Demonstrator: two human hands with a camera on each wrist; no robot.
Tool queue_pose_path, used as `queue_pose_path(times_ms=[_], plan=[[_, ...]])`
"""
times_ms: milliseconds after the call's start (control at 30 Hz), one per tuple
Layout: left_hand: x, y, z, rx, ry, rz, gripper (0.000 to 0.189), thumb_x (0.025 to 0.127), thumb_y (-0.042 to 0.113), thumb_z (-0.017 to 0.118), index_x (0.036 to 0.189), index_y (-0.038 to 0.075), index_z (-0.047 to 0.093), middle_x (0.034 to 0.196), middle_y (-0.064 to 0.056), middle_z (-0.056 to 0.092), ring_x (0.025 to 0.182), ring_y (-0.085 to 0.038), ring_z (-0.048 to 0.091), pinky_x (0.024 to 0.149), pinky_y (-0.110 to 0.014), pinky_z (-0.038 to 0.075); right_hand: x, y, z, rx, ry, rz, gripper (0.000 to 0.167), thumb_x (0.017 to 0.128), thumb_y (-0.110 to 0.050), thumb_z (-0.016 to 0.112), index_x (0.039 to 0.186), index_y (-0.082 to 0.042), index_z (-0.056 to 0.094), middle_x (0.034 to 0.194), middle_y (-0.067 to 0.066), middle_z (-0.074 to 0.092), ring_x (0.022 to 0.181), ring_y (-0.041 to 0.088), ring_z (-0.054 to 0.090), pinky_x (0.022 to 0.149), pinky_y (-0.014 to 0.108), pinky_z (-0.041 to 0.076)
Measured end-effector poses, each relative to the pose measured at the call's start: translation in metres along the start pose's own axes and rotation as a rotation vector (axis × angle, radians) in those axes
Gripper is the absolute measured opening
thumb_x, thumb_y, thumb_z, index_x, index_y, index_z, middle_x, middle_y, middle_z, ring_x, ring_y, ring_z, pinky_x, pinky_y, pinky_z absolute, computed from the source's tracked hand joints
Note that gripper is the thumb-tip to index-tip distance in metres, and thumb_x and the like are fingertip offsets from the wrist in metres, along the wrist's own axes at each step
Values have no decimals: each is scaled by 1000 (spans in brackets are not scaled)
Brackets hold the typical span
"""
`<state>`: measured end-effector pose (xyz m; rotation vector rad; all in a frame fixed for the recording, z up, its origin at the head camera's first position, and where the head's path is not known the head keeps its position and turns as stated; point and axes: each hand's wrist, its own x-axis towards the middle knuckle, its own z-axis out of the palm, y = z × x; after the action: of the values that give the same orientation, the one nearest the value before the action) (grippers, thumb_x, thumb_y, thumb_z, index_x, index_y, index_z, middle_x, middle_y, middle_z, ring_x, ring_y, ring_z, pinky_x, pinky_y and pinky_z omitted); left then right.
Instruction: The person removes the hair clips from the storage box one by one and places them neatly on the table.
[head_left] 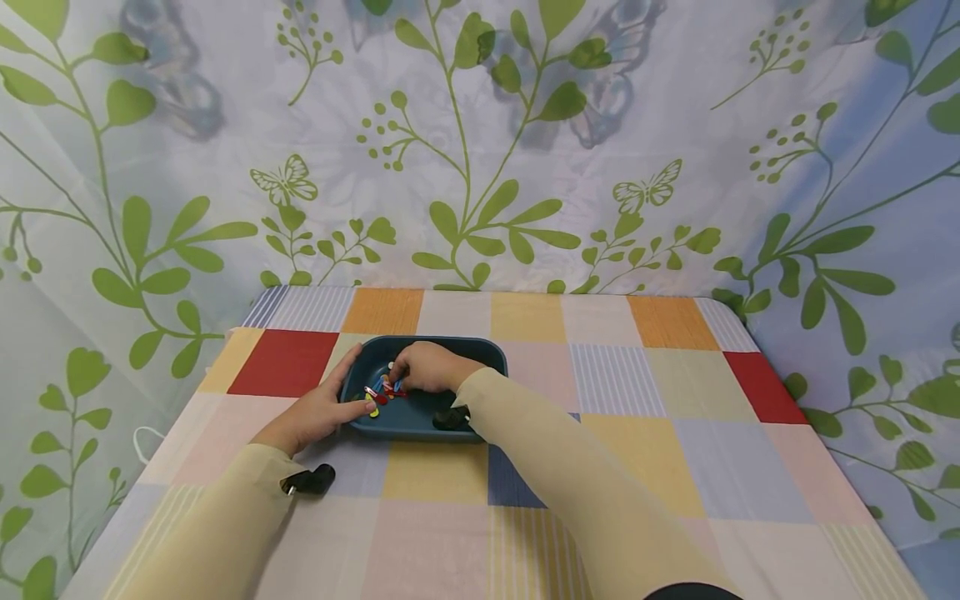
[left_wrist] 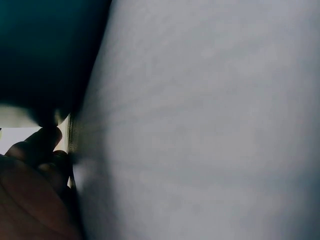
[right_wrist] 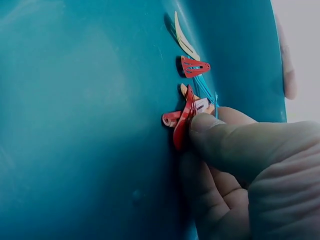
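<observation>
A teal tray (head_left: 420, 430) sits on the patchwork cloth, with colourful hair clips (head_left: 384, 388) near its left end. My left hand (head_left: 322, 412) grips the tray's left side, thumb over the rim and fingers along the outer wall. In the dark left wrist view, fingers (left_wrist: 45, 150) show beside the tray wall (left_wrist: 45, 55). Inside the tray, my right hand (head_left: 431, 367) pinches at the cluster. The right wrist view shows its thumb (right_wrist: 225, 140) against a red hair clip (right_wrist: 184, 122). Another red clip (right_wrist: 195, 67) and a pale yellow clip (right_wrist: 185, 37) lie beyond; blue ones are partly covered.
The patchwork tablecloth (head_left: 525, 550) spreads around the tray. A leaf-patterned curtain (head_left: 480, 167) hangs behind the table. At the left edge a white cord (head_left: 142, 442) loops out. Black wrist mounts (head_left: 309, 481) stick out from the sleeves.
</observation>
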<state>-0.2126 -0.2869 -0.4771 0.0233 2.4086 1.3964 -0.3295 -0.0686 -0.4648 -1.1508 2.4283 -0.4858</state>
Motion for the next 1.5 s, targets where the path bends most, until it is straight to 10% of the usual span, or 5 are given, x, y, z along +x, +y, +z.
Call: queue_pose_path(times_ms=[633, 1500], plan=[[-1, 2, 0, 9, 5, 0, 106, 95, 42, 74, 165, 53, -4, 178, -15, 1, 159, -48, 9, 117, -75, 34, 1, -5, 0, -42, -51, -11, 28, 100, -17, 73, 128, -17, 78, 124, -3, 77, 110, 8, 69, 97, 24, 56], [-2, 2, 0, -1, 3, 6, 104, 97, 41, 73, 166, 51, -4, 177, -15, 2, 158, -48, 10, 116, -73, 37, -5, -3, -3, 54, -21, -24, 9, 103, -19, 70, 107, -17, 78, 95, -8, 74, 82, 7, 61, 76, 20, 51]])
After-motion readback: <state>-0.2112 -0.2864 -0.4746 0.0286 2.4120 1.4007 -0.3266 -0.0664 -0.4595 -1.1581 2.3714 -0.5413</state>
